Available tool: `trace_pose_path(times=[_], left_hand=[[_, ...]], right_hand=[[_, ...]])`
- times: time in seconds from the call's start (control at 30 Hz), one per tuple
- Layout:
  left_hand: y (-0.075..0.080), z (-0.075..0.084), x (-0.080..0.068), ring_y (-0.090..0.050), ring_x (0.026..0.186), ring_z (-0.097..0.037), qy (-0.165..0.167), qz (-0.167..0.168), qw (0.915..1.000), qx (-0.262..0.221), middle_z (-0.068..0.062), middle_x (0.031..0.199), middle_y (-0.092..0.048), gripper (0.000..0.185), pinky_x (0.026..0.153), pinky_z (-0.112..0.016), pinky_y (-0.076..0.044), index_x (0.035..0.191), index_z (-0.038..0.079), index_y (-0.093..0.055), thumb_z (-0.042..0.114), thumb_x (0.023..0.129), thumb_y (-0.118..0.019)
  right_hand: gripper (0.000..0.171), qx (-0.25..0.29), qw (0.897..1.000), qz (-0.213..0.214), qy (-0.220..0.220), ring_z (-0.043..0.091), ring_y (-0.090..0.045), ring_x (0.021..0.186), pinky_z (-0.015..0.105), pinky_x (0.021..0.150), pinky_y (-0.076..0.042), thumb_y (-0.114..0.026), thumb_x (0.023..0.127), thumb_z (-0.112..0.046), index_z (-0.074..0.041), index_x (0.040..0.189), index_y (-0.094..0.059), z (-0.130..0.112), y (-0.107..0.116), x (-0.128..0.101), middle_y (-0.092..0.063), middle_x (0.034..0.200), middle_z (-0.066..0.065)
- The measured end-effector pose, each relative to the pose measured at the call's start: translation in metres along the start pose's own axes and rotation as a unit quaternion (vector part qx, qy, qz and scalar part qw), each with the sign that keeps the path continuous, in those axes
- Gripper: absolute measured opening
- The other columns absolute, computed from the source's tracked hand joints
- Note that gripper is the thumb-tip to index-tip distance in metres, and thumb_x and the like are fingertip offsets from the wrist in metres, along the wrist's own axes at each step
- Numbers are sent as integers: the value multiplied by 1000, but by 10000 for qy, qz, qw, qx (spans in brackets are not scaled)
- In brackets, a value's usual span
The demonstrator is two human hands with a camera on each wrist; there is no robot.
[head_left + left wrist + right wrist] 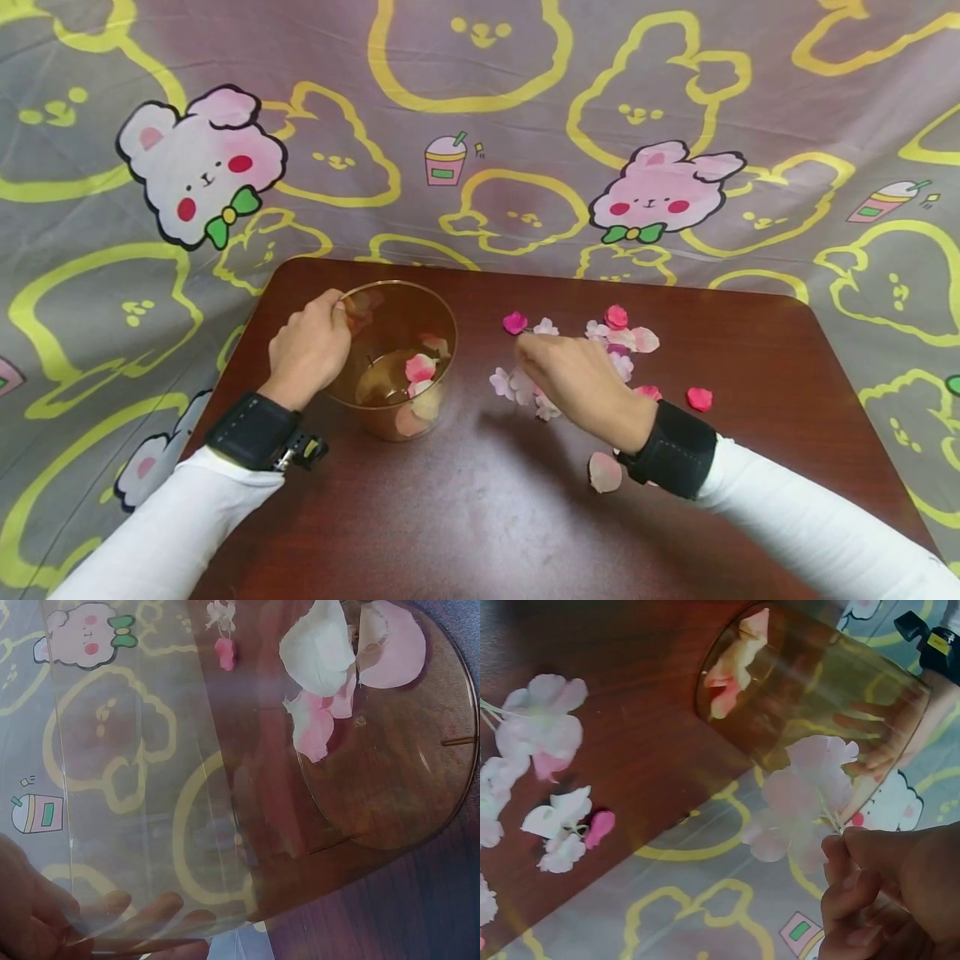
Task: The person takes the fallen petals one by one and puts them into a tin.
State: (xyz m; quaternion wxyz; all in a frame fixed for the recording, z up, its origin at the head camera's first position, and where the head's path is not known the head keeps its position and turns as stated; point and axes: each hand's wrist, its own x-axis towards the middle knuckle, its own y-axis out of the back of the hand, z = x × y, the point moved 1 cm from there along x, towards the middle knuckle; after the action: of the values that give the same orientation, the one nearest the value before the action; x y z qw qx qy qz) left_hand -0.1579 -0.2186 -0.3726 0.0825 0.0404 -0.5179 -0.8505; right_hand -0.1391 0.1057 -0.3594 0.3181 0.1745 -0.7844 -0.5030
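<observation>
My left hand (pixel 309 346) grips the rim of a clear amber plastic bucket (pixel 397 321), thumb over the edge and fingers along the outside wall. The bucket stands on the table's left side; pink and cream petals (pixel 319 649) lie inside at its bottom. To the right of it, my right hand (pixel 581 379) hovers over the table. Thumb and forefinger pinch a pale pink artificial flower (pixel 799 799) by its thin stem, as the right wrist view shows. Its petals overlap the bucket wall in that view.
Loose flowers and petals spread over the table right of the bucket, among them a magenta flower (pixel 514 322), a red petal (pixel 700 399) and a pale petal (pixel 604 472). A patterned cloth (pixel 517 208) hangs behind the brown table (pixel 450 517).
</observation>
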Motion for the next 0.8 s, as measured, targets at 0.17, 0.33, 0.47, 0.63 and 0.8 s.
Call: trace_pose_path(times=[0.17,0.33,0.47,0.63,0.8], left_hand=[[1,2,0,-64,105,-54,4,-1,10000,-23,-28,118,-67,41,73,-63,-46,132,11,-55,29,109,-27],[2,2,-1,-64,106,-54,21,-3,10000,-14,-28,120,-66,41,74,-64,-46,132,11,-55,29,109,-27],[2,2,0,-64,107,-54,27,-40,10000,-22,-28,121,-66,41,75,-64,-46,133,11,-55,29,109,-27],[1,2,0,-64,107,-53,32,-60,10000,-30,-28,120,-66,41,75,-63,-46,132,11,-55,29,109,-27],[2,3,0,-63,108,-54,64,-78,9999,-31,-28,122,-66,42,76,-63,-46,135,11,-54,29,109,-26]], right_hand=[[10,-34,9999,59,134,5,-43,54,21,48,-31,-77,90,-16,-14,91,-67,-6,6,4,-52,65,-7],[11,-247,9995,8,196,6,-40,53,21,46,-26,-76,91,-17,-16,88,-65,-12,12,8,-47,63,-7],[10,-231,9994,79,245,6,-40,52,20,47,-26,-74,92,-16,-14,91,-65,-15,16,12,-49,65,-6],[9,-80,9991,251,329,8,-43,55,21,49,-28,-74,92,-14,-14,93,-65,-20,21,18,-52,68,-4],[8,-69,9989,267,378,9,-46,58,22,49,-31,-73,93,-14,-14,94,-65,-27,25,25,-54,70,-4]])
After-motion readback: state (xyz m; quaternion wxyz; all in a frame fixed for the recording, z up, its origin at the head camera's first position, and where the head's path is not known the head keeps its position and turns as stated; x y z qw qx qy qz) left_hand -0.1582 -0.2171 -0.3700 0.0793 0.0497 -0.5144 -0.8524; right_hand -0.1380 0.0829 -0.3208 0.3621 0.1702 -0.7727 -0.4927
